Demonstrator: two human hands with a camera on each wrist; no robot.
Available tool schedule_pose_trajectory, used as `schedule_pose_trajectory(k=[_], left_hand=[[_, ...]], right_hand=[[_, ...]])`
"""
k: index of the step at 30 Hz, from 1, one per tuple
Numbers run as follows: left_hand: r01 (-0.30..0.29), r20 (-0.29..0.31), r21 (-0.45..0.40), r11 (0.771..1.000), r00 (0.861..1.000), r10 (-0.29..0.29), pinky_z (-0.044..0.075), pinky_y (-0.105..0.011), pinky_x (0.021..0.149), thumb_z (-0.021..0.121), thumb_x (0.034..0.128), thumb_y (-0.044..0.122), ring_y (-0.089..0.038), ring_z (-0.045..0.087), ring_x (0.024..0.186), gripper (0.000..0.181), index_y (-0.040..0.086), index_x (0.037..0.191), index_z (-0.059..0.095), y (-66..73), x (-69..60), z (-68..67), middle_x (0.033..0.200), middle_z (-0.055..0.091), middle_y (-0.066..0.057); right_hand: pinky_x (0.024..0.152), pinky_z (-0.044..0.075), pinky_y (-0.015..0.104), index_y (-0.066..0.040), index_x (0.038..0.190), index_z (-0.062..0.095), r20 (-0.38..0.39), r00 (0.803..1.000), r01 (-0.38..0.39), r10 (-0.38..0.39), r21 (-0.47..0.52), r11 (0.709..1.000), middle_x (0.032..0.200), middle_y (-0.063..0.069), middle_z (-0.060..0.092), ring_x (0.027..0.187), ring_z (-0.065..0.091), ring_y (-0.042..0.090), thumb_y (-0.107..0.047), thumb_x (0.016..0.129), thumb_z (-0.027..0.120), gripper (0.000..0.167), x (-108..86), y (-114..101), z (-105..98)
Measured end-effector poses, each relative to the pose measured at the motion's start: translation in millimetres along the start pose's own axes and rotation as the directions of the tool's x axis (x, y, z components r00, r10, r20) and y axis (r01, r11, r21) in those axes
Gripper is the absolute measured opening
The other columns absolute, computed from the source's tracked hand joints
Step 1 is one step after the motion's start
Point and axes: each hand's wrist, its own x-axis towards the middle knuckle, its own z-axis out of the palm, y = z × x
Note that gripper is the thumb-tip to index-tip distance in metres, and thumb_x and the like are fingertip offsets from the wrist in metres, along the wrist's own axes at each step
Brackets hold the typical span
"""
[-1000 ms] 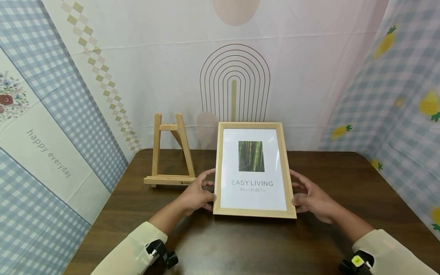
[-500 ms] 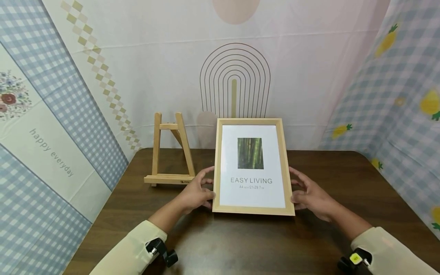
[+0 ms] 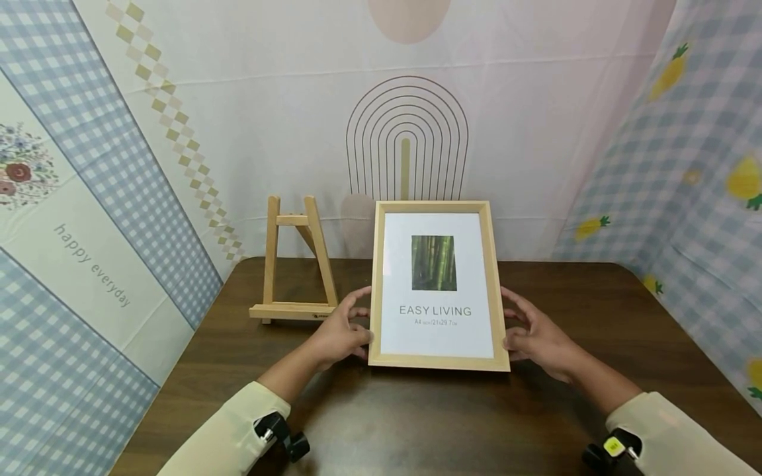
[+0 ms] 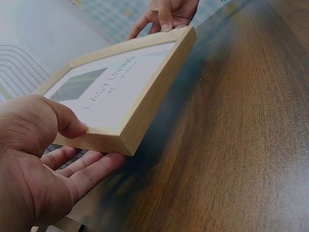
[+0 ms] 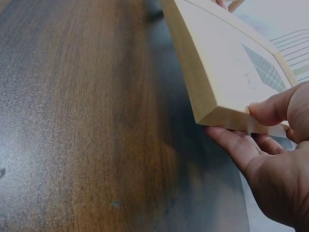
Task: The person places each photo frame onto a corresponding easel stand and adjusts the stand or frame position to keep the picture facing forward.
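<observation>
A light wooden picture frame [image 3: 440,362] leans back over the table, its sheet printed with a bamboo photo and the words EASY LIVING. My left hand [image 3: 340,334] grips its left side near the lower corner. In the left wrist view the thumb of that hand [image 4: 38,159] lies on the front edge and the fingers reach behind. The right hand [image 3: 538,340] holds the opposite side; in the right wrist view, its thumb is on the front edge and its fingers [image 5: 236,145] are behind. Both wrist views show the lower edge raised off the tabletop.
A small wooden easel [image 3: 296,309] stands on the table left of the picture frame, close to my left hand. The dark wooden table [image 3: 417,423] reaches back to a patterned cloth wall [image 3: 286,132], with checked cloth at both sides.
Held in both hands, the picture frame has risen a little and tilted slightly more upright. The easel has stayed in place.
</observation>
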Motion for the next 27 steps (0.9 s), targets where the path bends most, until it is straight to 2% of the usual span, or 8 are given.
schedule_pose_trajectory(k=[18, 27], left_hand=[[-0.023, -0.022, 0.02, 1.0, 0.999, 0.023, 0.06, -0.052, 0.069, 0.062, 0.0912, -0.01, -0.026, 0.061, 0.083, 0.089, 0.034, 0.16, 0.025, 0.4, 1.0, -1.2, 0.141, 0.046, -0.021], [-0.051, -0.03, 0.051, 0.997, 0.998, 0.053, 0.061, -0.05, 0.068, 0.062, 0.0916, -0.008, -0.022, 0.058, 0.079, 0.089, 0.034, 0.161, 0.024, -3.5, 2.5, -1.6, 0.142, 0.045, -0.022]], right_hand=[[0.076, 0.058, 0.056, -0.023, 0.166, 0.002, -0.017, 0.999, 0.033, -0.033, -0.032, 0.999, 0.156, 0.034, 0.018, 0.107, 0.064, 0.041, 0.011, 0.093, 0.057, 0.098, 4.5, 0.9, 0.4], [0.076, 0.059, 0.055, -0.023, 0.166, 0.002, -0.033, 0.998, 0.044, -0.045, -0.039, 0.998, 0.156, 0.033, 0.019, 0.108, 0.063, 0.041, 0.012, 0.093, 0.057, 0.098, 5.8, 4.6, 2.3]])
